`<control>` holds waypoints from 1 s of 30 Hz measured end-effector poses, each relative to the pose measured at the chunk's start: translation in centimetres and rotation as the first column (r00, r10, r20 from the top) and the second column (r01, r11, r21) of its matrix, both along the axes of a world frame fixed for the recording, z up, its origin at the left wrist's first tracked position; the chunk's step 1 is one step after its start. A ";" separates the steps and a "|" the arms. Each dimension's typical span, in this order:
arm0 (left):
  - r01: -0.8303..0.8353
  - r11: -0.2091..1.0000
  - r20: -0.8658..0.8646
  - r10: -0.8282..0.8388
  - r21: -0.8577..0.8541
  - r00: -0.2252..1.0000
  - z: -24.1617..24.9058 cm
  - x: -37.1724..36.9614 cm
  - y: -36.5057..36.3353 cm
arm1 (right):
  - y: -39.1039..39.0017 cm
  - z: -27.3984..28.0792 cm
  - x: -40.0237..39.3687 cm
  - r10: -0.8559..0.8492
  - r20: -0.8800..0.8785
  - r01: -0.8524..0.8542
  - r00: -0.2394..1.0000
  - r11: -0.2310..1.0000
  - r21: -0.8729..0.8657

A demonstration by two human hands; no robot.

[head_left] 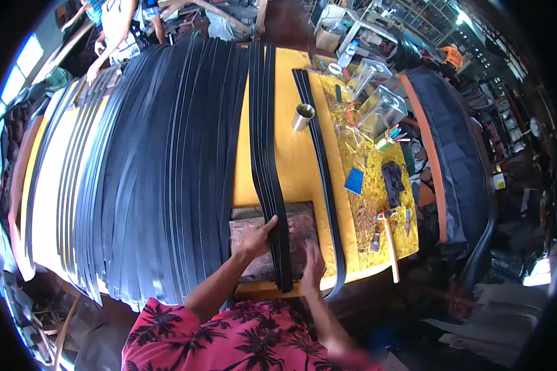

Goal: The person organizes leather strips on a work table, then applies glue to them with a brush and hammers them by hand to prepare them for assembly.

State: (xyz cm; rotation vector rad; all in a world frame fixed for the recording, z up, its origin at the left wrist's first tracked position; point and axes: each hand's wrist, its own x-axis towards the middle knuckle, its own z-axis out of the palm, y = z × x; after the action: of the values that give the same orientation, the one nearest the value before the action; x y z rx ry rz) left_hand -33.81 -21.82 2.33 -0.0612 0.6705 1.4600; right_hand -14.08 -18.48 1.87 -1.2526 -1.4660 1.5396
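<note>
Strips of black rubbery material, a narrow bundle (267, 154) of them, run lengthwise down the yellow table (291, 167) from its far end to the near edge, where they cross a worn dark slab (254, 229) set on the tabletop. The left hand (257, 240) lies on the slab with its fingers spread flat and the thumb pressed against the left side of the bundle; it pins rather than grips. The right hand (312, 263) is just to the right of the bundle near the table edge, but it is blurred, so I cannot tell whether its fingers are wide or closed, or whether they touch the strips at all. A single separate strip (325, 179) curves along the table to the right. To the left a broad mass of similar black strips (155, 167) covers most of the surface. Judging by how the bundle bends and droops over the edge, it is limp and flexible, fairly light per strip, not fragile, and likely somewhat grippy; it would be best taken at the near end, pinched across its width where it lies on the slab. A metal cup (302, 116), a hammer (390, 238) and a blue card (354, 181) lie further right.
</note>
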 end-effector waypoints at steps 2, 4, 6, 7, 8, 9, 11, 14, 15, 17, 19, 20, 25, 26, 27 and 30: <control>-0.049 0.999 0.101 0.049 -0.011 0.994 0.0 0.7 -0.3 | -3.5 -1.1 2.8 -0.118 0.024 0.120 0.993 0.987 -0.109; -0.034 0.999 0.112 0.036 -0.023 0.993 -0.4 1.0 -0.3 | -6.9 0.1 2.3 -0.505 -0.219 0.308 0.835 0.758 -0.575; -0.024 1.000 0.059 0.025 -0.011 0.998 0.0 1.0 0.1 | -6.6 0.0 -0.2 -0.545 -0.183 0.340 0.818 0.715 -0.610; -0.014 1.000 0.061 0.014 -0.007 0.998 -0.1 0.8 0.2 | -6.2 -3.8 -0.5 -0.578 -0.163 0.411 0.800 0.725 -0.553; -0.001 1.000 0.040 0.002 -0.013 0.999 0.0 0.5 0.3 | -5.4 -2.7 -1.8 -0.573 -0.242 0.299 0.783 0.688 -0.661; 0.006 1.000 0.016 -0.006 -0.019 1.000 0.1 0.0 0.5 | -4.9 -0.9 -3.0 -0.569 -0.250 0.293 0.784 0.694 -0.658; -0.013 1.000 -0.047 0.013 -0.009 0.999 0.1 -1.1 0.9 | -4.1 2.1 -5.2 -0.533 -0.033 0.410 0.846 0.687 -0.599; -0.063 0.998 -0.115 0.062 -0.006 0.991 0.7 -1.9 1.0 | -3.6 0.9 -4.7 -0.405 -0.140 0.265 0.903 0.785 -0.561; -0.084 0.996 -0.127 0.082 -0.011 0.989 0.8 -1.9 0.9 | -3.3 0.8 -4.3 -0.276 -0.141 0.187 0.951 0.874 -0.448; -0.070 0.996 -0.152 0.061 -0.054 0.987 -0.3 -1.7 0.7 | -1.3 2.8 -4.1 0.067 -0.008 -0.066 0.998 0.960 -0.273; -0.047 0.995 -0.184 0.030 -0.093 0.982 -1.5 -1.7 1.2 | 0.5 4.5 -5.2 0.356 0.093 -0.330 0.930 0.919 -0.215; -0.060 0.993 -0.167 0.043 -0.098 0.985 -2.0 -1.8 1.5 | 1.9 2.7 -5.4 0.421 0.222 -0.404 0.880 0.907 -0.117; -0.112 0.993 -0.081 0.109 -0.029 0.991 -4.6 -5.2 4.3 | 7.1 1.4 -8.6 0.519 0.015 -0.496 0.855 0.825 -0.270; -0.120 0.992 -0.085 0.116 -0.041 0.990 -5.9 -6.0 4.9 | 7.7 1.5 -9.3 0.510 -0.021 -0.488 0.860 0.809 -0.328; -0.125 0.991 -0.094 0.120 -0.051 0.988 -6.2 -6.6 5.3 | 8.5 1.4 -9.8 0.519 -0.036 -0.501 0.854 0.800 -0.330; -0.037 0.998 -0.202 0.024 -0.059 0.979 -6.4 -8.3 5.1 | 10.7 0.8 -10.5 0.617 0.092 -0.573 0.781 0.768 -0.284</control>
State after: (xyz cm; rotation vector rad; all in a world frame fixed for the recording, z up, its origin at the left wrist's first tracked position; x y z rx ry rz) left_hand -42.09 -16.72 -4.10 0.0285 0.8841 1.4865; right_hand -24.55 -7.81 2.66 -1.1321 -1.9805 2.1208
